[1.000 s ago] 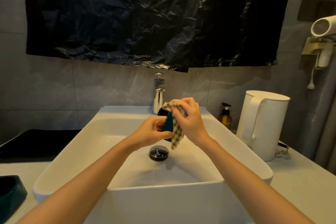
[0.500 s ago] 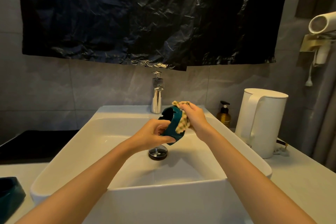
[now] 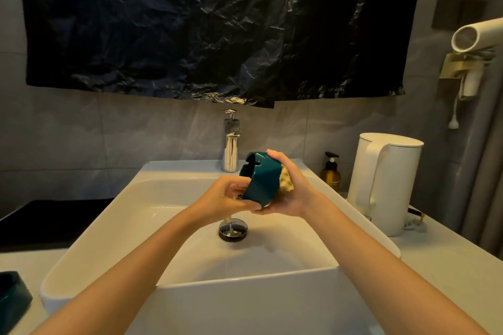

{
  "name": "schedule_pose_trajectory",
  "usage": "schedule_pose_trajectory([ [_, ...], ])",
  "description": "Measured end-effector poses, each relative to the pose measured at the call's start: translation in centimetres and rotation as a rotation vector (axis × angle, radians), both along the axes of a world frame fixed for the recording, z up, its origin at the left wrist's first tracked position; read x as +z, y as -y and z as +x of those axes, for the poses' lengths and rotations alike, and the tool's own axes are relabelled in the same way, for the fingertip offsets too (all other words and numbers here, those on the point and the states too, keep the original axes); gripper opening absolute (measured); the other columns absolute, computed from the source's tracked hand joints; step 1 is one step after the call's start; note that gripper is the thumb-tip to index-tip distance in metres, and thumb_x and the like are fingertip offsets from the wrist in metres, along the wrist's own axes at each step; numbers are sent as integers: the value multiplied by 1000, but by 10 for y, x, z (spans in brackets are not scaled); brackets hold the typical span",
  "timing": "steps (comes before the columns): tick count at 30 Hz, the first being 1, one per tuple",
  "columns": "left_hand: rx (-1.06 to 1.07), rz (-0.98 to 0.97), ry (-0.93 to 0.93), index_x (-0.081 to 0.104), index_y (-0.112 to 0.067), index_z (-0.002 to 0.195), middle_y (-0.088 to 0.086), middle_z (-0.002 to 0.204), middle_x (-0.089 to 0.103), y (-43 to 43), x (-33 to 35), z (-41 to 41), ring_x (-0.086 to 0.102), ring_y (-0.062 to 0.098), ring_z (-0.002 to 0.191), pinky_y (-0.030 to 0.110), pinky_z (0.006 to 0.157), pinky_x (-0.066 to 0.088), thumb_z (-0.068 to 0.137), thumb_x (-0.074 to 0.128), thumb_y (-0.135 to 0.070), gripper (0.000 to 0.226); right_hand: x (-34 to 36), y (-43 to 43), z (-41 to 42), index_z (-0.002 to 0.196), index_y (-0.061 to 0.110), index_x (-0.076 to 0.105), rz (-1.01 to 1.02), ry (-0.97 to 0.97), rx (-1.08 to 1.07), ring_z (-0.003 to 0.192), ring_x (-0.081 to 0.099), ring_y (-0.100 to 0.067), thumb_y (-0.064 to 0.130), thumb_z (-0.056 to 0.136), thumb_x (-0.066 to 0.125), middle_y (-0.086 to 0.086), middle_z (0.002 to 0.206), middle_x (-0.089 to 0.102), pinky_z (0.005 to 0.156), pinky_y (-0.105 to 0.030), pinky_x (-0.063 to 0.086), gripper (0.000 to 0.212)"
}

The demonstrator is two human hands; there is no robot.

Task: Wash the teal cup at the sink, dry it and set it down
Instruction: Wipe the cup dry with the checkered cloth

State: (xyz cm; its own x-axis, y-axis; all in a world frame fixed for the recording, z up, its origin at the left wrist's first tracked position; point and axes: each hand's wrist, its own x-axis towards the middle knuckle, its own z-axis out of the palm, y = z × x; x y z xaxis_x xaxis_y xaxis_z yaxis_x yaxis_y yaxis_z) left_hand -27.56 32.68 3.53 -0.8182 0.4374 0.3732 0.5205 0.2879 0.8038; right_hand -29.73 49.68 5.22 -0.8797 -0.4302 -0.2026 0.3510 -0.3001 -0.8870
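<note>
Over sink [image 3: 163,198] centre, left hand [image 3: 223,200], right hand [image 3: 290,194] grip teal cup [image 3: 261,181]

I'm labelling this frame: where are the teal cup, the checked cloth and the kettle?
teal cup [image 3: 262,182], head view, outer side wall.
checked cloth [image 3: 286,182], head view, fold beside the cup.
kettle [image 3: 400,185], head view, white body.

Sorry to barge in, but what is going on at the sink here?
A person holds the teal cup tilted above the white sink. The left hand grips its lower side, while the right hand presses a checked cloth against the other side, thumb over the rim. It looks like wiping or drying; the cup is not yet set down.
</note>
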Motion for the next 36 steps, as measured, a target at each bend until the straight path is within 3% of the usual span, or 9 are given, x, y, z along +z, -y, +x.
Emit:
schedule_pose_trajectory([
  [6, 22, 106, 133, 64, -14, 115, -3, 103, 71, -1, 8, -2, 68, 12, 94, 21, 79, 55, 85, 66, -20, 31, -4, 8, -3, 113, 21, 57, 175, -221, -61, 104, 60, -27, 53, 80, 58, -9, 111, 63, 93, -45, 50, 46],
  [11, 3, 292, 292, 63, -14, 101, 0, 95, 72, 1, 13, -3, 70, 12, 87, 21, 69, 56, 88, 60, -15, 14, -10, 17, -3, 130, 23, 33, 279, -523, -139, 99, 63, -18, 46, 79, 64, -3, 114, 58, 68, -24, 56, 64],
  [15, 7, 335, 286, 60, -14, 104, 1, 97, 71, 3, 12, -3, 70, 14, 89, 22, 73, 57, 88, 60, -13, 17, -11, 21, -5, 136, 28, 27, 320, -599, -149, 105, 60, -15, 60, 77, 51, 0, 122, 54, 75, -23, 54, 72],
  [17, 29, 357, 272, 59, -14, 107, 3, 100, 70, 4, 12, -4, 68, 16, 93, 25, 77, 57, 87, 61, -12, 21, -12, 25, -7, 138, 34, 25, 360, -708, -201, 106, 56, -7, 58, 90, 35, 5, 128, 48, 75, -14, 51, 55],
  [21, 96, 314, 216, 62, -14, 105, 4, 100, 71, 8, 8, -8, 67, 19, 95, 27, 79, 56, 85, 64, -13, 20, -24, 23, -10, 136, 39, 42, 613, -1161, -383, 120, 43, -7, 45, 98, 34, 6, 135, 41, 95, -21, 44, 39],
  [24, 113, 185, 177, 65, -16, 105, 0, 97, 71, 7, 5, -6, 67, 14, 93, 19, 71, 53, 84, 67, -17, 22, -28, 19, -9, 134, 28, 46, 858, -1426, -486, 109, 41, -11, 31, 99, 40, 7, 119, 50, 90, -21, 42, 35],
  [30, 46, 72, 224, 61, -22, 100, -5, 95, 69, 1, 0, -3, 67, 9, 88, 17, 69, 54, 86, 65, -18, 15, -19, 20, -19, 111, 29, 58, 723, -1141, -551, 101, 51, -8, 25, 100, 45, 8, 107, 58, 91, -32, 48, 17],
  [34, 57, 97, 222, 62, -17, 104, -1, 97, 70, 4, 1, -4, 66, 13, 92, 21, 75, 54, 85, 66, -17, 19, -26, 19, -5, 116, 26, 59, 832, -1410, -414, 109, 46, -6, 32, 94, 54, 8, 119, 56, 96, -17, 39, 23],
  [36, 43, 117, 215, 62, -15, 105, 1, 98, 70, 4, 2, -4, 67, 14, 93, 22, 77, 54, 86, 65, -16, 20, -24, 21, -6, 116, 27, 59, 831, -1422, -414, 110, 44, -6, 33, 94, 55, 9, 119, 57, 93, -12, 36, 23],
])
